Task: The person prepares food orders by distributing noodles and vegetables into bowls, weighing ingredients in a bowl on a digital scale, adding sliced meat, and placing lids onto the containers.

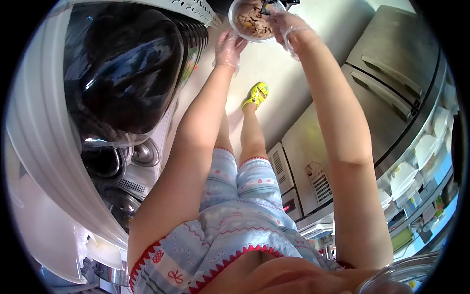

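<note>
Near the top of the head view is a clear plastic bowl (233, 25) of brown, thinly sliced pieces that look like cooked meat. My left hand (229, 50), in a thin transparent glove, grips its lower left side, the fingers partly under it. On the bowl's right side is my right hand (290, 29), gloved alike, with its fingers closed. A black utensil (267, 8) shows at those fingers and reaches over the food. Its exact kind is unclear, as my hand and the frame edge hide part of it.
At left, a stack of black plastic containers (122, 73) stands beside a white perforated rack (181, 6). Metal lids (146, 153) lie below it. On the right are stainless steel refrigerator doors (396, 59) and white containers (404, 176). A yellow clog (256, 95) is on the pale floor (205, 93).
</note>
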Available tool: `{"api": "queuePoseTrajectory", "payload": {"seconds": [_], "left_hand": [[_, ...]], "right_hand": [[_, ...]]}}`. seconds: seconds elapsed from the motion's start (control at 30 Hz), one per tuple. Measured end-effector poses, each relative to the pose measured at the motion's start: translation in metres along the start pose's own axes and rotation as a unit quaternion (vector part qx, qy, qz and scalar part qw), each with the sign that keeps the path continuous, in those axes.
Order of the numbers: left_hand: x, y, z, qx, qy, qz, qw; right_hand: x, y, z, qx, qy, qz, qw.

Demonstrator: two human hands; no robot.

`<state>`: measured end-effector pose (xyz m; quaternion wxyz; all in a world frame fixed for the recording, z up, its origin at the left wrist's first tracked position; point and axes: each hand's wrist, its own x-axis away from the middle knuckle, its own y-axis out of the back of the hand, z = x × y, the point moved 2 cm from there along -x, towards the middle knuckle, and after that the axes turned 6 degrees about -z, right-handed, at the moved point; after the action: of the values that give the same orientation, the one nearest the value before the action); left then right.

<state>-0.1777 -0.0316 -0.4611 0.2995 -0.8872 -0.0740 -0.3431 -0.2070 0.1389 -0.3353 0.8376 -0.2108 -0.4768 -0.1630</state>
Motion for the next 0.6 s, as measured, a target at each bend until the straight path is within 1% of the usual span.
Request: {"api": "queuePoseTrajectory", "payload": {"seconds": [0.03,0.1,0.17,0.2,0.27,0.3,0.37,0.43,0.47,0.5,0.57,0.6], "left_hand": [[-0.003,0.001,0.000,0.000,-0.002,0.000,1.000],[-0.006,0.003,0.002,-0.036,-0.005,-0.012,0.999],[-0.007,0.005,0.003,-0.048,-0.005,-0.013,0.999],[-0.010,0.003,0.001,-0.057,-0.009,-0.007,0.998],[-0.014,0.003,0.001,-0.066,-0.016,-0.012,0.998],[-0.014,0.002,0.002,-0.075,-0.021,-0.016,0.997],[-0.014,0.001,0.002,-0.074,-0.014,-0.035,0.997],[-0.013,-0.002,0.003,-0.075,-0.006,-0.053,0.996],[-0.010,-0.005,0.003,-0.061,-0.004,-0.053,0.997],[-0.009,-0.005,0.005,-0.047,-0.003,-0.052,0.998],[-0.006,-0.007,0.013,-0.030,0.006,-0.055,0.998],[-0.004,-0.008,0.018,-0.009,0.014,-0.060,0.998]], "right_hand": [[0.008,-0.006,-0.001,0.011,0.044,-0.060,0.997],[0.002,-0.003,-0.003,0.031,0.036,-0.048,0.998],[-0.001,0.000,-0.007,0.041,0.086,-0.056,0.994],[-0.001,0.003,-0.009,0.040,0.085,-0.056,0.994],[-0.001,0.012,-0.012,0.102,0.125,-0.061,0.985],[-0.004,0.021,-0.021,0.103,0.123,-0.063,0.985],[-0.007,0.042,-0.044,0.065,0.239,-0.206,0.947],[-0.027,0.065,-0.089,0.099,0.185,-0.278,0.937],[-0.025,0.061,-0.105,0.087,0.161,-0.279,0.943],[-0.033,0.054,-0.117,0.014,0.133,-0.255,0.958],[-0.037,0.043,-0.131,-0.025,0.087,-0.213,0.973],[-0.040,0.036,-0.130,-0.046,0.092,-0.215,0.971]]}}
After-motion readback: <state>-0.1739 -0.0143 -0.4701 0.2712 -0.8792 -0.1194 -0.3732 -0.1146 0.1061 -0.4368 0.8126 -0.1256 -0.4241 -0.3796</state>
